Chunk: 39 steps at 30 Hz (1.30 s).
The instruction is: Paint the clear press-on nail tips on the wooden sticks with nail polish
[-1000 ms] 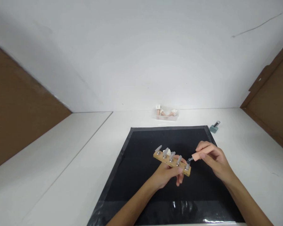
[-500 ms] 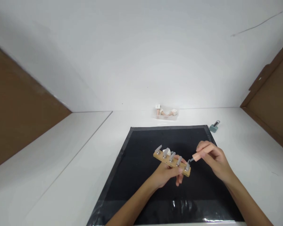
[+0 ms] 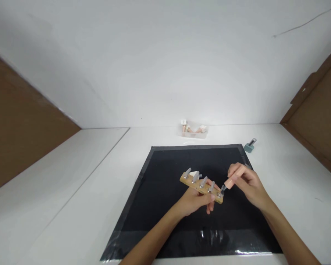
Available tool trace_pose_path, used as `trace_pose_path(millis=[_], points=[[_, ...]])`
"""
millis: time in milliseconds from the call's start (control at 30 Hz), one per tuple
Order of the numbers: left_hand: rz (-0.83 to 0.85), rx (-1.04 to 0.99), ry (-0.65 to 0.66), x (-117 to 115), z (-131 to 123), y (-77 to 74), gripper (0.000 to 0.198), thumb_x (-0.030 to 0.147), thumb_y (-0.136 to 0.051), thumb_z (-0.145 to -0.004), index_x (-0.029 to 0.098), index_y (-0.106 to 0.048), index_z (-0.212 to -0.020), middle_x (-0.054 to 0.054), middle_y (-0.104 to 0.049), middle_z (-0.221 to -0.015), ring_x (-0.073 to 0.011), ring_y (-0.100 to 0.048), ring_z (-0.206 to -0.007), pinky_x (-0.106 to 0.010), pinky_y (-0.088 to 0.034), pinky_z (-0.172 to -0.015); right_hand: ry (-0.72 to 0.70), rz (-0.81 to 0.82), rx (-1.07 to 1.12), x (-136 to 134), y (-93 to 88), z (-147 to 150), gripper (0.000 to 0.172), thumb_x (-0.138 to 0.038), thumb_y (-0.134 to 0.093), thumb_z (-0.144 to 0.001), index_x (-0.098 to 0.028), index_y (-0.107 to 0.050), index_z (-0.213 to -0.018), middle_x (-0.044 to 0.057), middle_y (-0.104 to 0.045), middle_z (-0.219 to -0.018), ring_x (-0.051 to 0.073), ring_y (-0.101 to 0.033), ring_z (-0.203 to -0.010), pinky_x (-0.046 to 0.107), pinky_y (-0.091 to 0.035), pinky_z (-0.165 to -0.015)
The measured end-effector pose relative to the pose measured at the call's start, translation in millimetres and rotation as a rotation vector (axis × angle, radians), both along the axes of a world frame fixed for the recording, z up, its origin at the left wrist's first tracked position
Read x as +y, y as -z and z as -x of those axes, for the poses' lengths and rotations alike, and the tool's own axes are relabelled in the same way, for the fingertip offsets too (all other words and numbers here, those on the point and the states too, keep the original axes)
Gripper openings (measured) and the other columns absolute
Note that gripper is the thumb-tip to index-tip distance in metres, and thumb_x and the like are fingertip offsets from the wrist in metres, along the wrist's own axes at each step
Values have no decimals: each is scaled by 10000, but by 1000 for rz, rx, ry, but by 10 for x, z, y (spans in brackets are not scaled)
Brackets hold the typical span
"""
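My left hand (image 3: 195, 201) grips a light wooden strip (image 3: 189, 180), held at a slant above the black mat. Several clear, pale false nail tips (image 3: 203, 182) stand on round metal mounts along it. My right hand (image 3: 246, 183) pinches the peach handle of a nail polish brush (image 3: 234, 177). Its dark bristle end touches or nearly touches the nail tip (image 3: 222, 190) at the strip's right end. Behind the strip a small white block-like thing (image 3: 193, 173) shows in part, perhaps a polish bottle; whether my left fingers hold it I cannot tell.
The black mat (image 3: 165, 162) lies on a white table. Behind it stands a clear plastic tray (image 3: 194, 135) with white-and-peach bottles. A small teal object with a dark top (image 3: 249, 147) lies beyond the mat's right corner. Brown panels (image 3: 320, 114) flank both sides.
The brush handle has tipped steeper, and its bristle end has moved slightly down toward the right-end nail tip. The strip has turned a little in my left hand. The view has shifted slightly.
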<state>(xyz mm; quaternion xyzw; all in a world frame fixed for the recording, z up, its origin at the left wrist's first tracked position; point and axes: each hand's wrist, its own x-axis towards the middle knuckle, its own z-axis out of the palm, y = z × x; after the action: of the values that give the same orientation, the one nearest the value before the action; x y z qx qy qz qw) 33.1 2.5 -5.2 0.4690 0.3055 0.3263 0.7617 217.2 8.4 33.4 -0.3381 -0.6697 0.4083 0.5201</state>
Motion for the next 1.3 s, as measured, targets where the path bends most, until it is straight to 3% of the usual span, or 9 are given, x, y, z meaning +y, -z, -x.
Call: trace_pose_path(millis=[233, 400, 567, 933, 1100, 1300], points=[[-25, 10, 27, -13, 0, 48, 437, 514, -724, -631, 156, -533, -793, 50, -538, -500, -75, -486, -411, -196, -386, -388, 85, 1, 4, 60, 53, -59, 306, -393, -554, -885, -211, -566, -640, 8, -576, -666, 149, -546, -639, 280, -451, -612], [-46, 82, 19, -25, 1, 32, 411, 478, -721, -644, 163, -514, -807, 61, -535, -533, -76, -501, -432, -204, -402, -420, 3, 7, 9, 35, 58, -37, 332, -455, -530, -881, -205, -541, -663, -10, -522, -624, 136, -507, -569, 258, -418, -517], [-70, 121, 35, -30, -33, 9, 403, 487, -715, -646, 177, -495, -780, 66, -524, -522, -79, -497, -431, -212, -397, -424, -83, 3, -45, -6, 9, -2, 352, -401, -533, -895, -201, -503, -606, -7, -556, -572, 133, -503, -555, 256, -408, -525], [-73, 135, 28, -66, -20, 51, 418, 502, -711, -644, 194, -470, -791, 64, -529, -558, -71, -487, -431, -212, -405, -434, 56, -3, -80, 50, 89, -68, 334, -350, -516, -913, -215, -497, -608, -4, -578, -590, 151, -526, -614, 282, -418, -606], [-87, 124, 28, -53, -26, 65, 389, 483, -705, -663, 190, -474, -774, 62, -524, -557, -75, -497, -438, -210, -412, -436, -15, -3, -72, 18, 44, -35, 355, -449, -517, -889, -215, -513, -622, 3, -578, -582, 152, -529, -562, 279, -426, -531], [-81, 140, 26, -60, -48, 24, 402, 484, -710, -655, 191, -461, -772, 68, -524, -551, -63, -484, -433, -197, -406, -433, -39, 0, -88, 8, 42, -29, 355, -347, -537, -901, -211, -506, -574, 0, -612, -542, 146, -526, -573, 272, -430, -566]])
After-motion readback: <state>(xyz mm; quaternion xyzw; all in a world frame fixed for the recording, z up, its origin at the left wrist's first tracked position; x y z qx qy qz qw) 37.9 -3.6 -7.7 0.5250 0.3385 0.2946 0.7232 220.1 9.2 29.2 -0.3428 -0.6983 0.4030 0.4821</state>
